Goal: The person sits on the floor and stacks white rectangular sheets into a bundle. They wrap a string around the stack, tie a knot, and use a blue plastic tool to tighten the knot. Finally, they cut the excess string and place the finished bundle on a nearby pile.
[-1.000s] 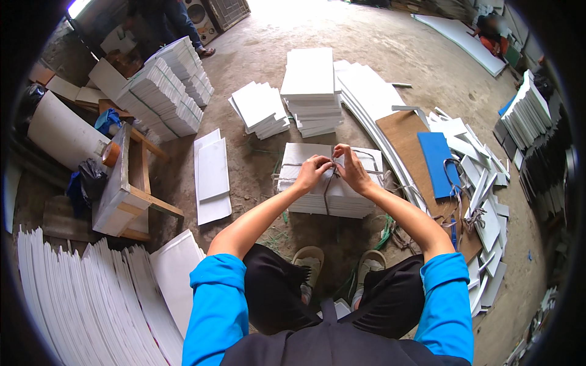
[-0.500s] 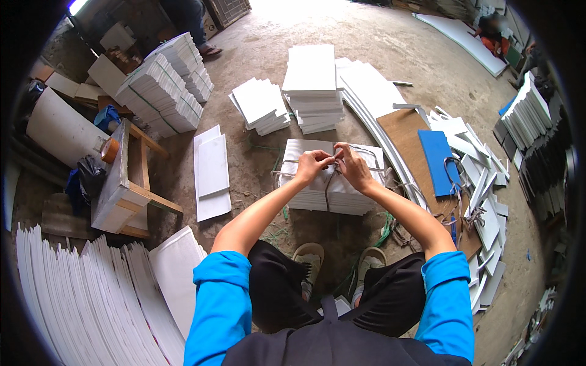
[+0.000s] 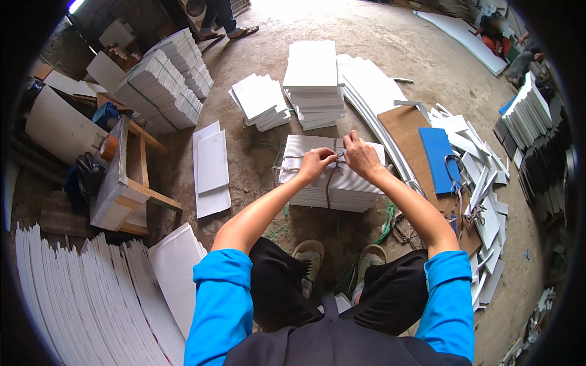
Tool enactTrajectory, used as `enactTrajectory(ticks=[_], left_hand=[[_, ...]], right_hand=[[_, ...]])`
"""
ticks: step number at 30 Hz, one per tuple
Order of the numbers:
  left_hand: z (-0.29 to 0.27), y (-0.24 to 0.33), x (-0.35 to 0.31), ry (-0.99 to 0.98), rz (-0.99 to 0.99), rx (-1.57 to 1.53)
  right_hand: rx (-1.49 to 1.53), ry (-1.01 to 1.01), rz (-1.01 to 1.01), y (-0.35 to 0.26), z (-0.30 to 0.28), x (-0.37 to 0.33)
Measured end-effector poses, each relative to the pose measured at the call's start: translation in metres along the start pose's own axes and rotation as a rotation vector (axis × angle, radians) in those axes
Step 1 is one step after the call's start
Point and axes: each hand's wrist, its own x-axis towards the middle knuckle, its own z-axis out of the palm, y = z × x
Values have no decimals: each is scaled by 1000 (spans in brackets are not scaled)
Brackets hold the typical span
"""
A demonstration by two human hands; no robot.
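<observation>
A low stack of white ribbed boards [image 3: 305,145] lies on the floor in front of my feet. A thin dark cord [image 3: 329,190] runs over its top and down its near side, with a crossing strand along the top. My left hand [image 3: 318,163] is closed in a pinch on the cord at the crossing, near the middle of the top. Just right of it, my right hand [image 3: 362,156] is closed on the cord too, its fingertips raised a little farther off; the end it grips is mostly hidden. A small loop shows between both hands.
Behind stand a taller stack of white boards [image 3: 310,64] and a fanned pile [image 3: 257,100]. A wooden stool [image 3: 137,183] lies at left. To the right are a brown board [image 3: 403,131], a blue panel [image 3: 434,160] and heaped white offcuts [image 3: 485,213]. Other people are farther back.
My right hand has drawn away from the left one, its fingertips lifting up and to the right; the left stays at the crossing. In the back, a person's legs have shifted right.
</observation>
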Motion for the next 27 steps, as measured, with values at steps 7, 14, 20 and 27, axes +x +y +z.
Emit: enactTrajectory(ticks=[7, 14, 20, 27], left_hand=[[-2, 0, 2, -61, -104, -84], [-2, -6, 2, 14, -33, -25], [-1, -6, 5, -2, -83, -99], [-3, -6, 5, -23, -105, -53]], right_hand=[[209, -26, -77, 1, -10, -5], [421, 103, 137, -18, 0, -2], [483, 197, 109, -12, 15, 6], [1032, -8, 608, -5, 13, 12]])
